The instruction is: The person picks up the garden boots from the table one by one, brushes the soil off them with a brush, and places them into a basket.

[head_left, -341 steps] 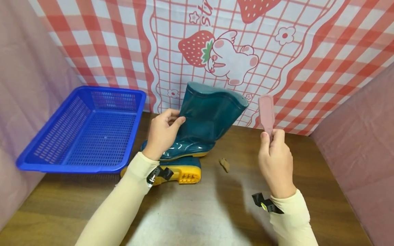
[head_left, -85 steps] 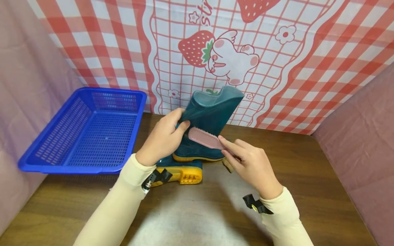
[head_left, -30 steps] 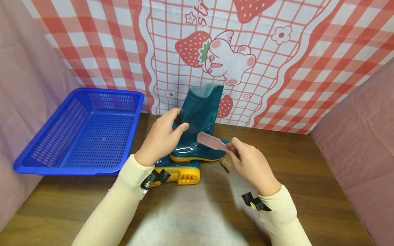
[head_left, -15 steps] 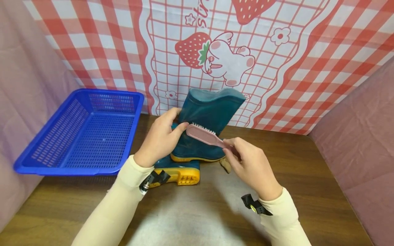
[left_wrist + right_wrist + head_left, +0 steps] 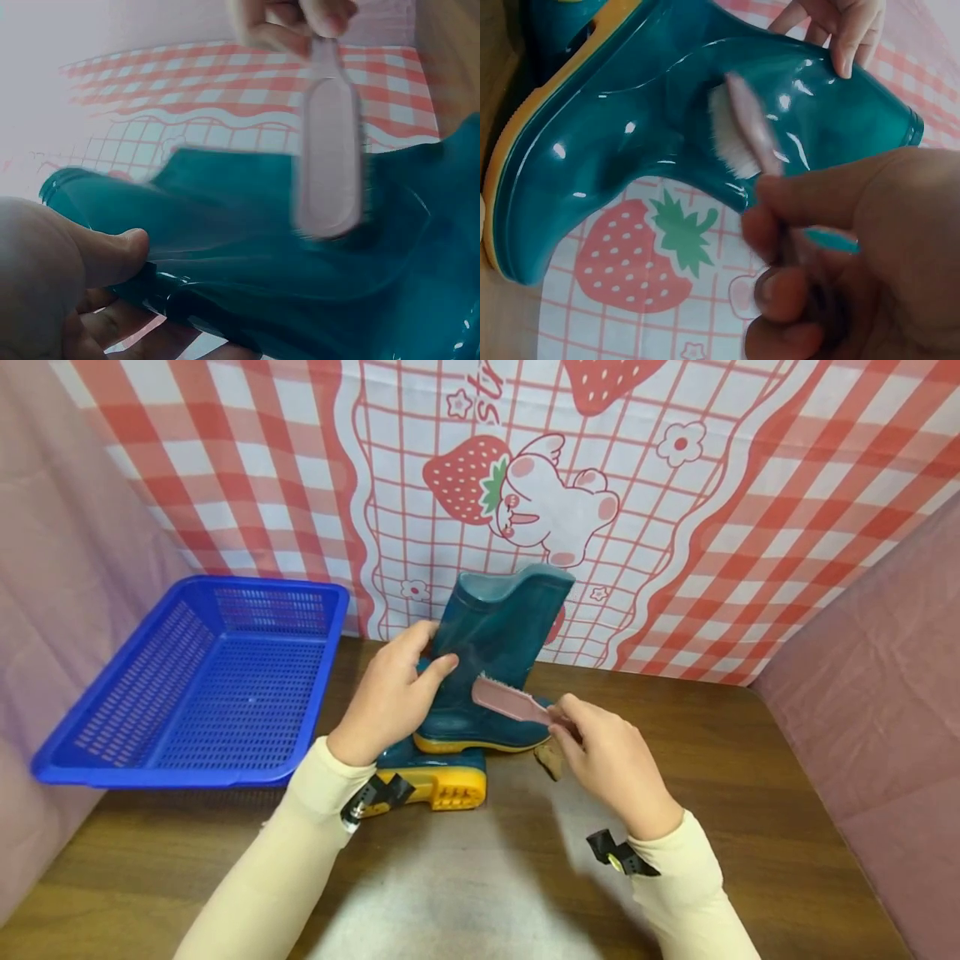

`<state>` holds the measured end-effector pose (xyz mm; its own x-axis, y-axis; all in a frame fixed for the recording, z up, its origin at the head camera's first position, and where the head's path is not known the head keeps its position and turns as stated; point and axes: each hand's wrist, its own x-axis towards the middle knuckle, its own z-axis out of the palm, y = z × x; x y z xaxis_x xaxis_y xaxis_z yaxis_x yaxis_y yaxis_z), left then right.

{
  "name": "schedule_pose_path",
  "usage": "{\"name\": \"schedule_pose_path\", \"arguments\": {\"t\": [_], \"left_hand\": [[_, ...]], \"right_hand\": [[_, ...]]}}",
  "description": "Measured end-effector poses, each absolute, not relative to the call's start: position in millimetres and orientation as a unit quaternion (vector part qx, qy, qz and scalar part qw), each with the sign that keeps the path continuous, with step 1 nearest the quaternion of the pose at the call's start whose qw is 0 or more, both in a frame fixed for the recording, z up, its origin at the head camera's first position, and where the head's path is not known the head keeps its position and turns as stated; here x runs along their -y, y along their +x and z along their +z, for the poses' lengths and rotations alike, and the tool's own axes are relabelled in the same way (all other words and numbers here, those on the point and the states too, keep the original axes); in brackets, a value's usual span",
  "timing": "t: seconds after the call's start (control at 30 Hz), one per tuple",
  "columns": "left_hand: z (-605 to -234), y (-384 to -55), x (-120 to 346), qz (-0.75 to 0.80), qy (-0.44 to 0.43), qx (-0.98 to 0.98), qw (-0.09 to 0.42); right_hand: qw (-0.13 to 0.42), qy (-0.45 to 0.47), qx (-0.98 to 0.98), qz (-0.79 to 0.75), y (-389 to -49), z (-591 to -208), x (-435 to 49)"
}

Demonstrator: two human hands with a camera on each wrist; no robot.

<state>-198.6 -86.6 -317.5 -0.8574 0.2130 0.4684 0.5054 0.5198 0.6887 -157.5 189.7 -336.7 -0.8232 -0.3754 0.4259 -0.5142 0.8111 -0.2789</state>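
Brush (image 5: 510, 700) and teal boot (image 5: 502, 627) meet at the boot's ankle; the boot is the landmark for all that follows. It stands on the table (image 5: 750, 810), toe towards the right hand (image 5: 607, 760), shaft leaning a little to the toe side. Whether its sole lies fully flat cannot be told, since another boot (image 5: 459, 792) lies on its side in front and covers part of the yellow edge.

The right hand, on the toe side, has thumb and fingers clamped on the handle, most of which is hidden inside the grip. White bristles face the boot; they are blurred, so how firmly they press is unclear. The left hand (image 5: 393, 689) is on the heel side, gripping the shaft with the thumb across the near face and the other fingers curled round behind, mostly out of sight in the head view.

The lying boot's far end disappears behind the left wrist. Just beyond the standing boot's toe lies a small brown piece (image 5: 549, 763), too unclear to name. A blue basket (image 5: 187, 775) sits off the heel side, and a checked cloth (image 5: 795, 518) hangs behind the boot, cut off at the top. The left wrist view crops the boot's toe.
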Motion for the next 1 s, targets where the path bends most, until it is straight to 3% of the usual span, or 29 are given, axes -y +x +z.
{"name": "schedule_pose_path", "arguments": {"t": [0.2, 0.43, 0.6, 0.77, 1.0], "left_hand": [[-320.9, -199.8, 87.4, -0.441, -0.199, 0.862, 0.154], [-320.4, -199.2, 89.2, -0.452, -0.196, 0.856, 0.161], [-317.3, -196.6, 87.2, -0.458, -0.213, 0.848, 0.162], [-314.4, -194.2, 85.2, -0.458, -0.224, 0.845, 0.162], [-315.3, -196.0, 86.8, -0.448, -0.216, 0.852, 0.165]], "right_hand": [[0.133, 0.197, 0.951, 0.199, -157.6, -337.7, -192.4], [0.201, 0.264, 0.923, 0.197, -152.3, -333.6, -188.2], [0.224, 0.340, 0.887, 0.217, -151.2, -332.2, -184.6], [0.239, 0.348, 0.882, 0.210, -151.9, -333.4, -183.2], [0.188, 0.288, 0.923, 0.173, -155.4, -339.4, -185.2]]}}
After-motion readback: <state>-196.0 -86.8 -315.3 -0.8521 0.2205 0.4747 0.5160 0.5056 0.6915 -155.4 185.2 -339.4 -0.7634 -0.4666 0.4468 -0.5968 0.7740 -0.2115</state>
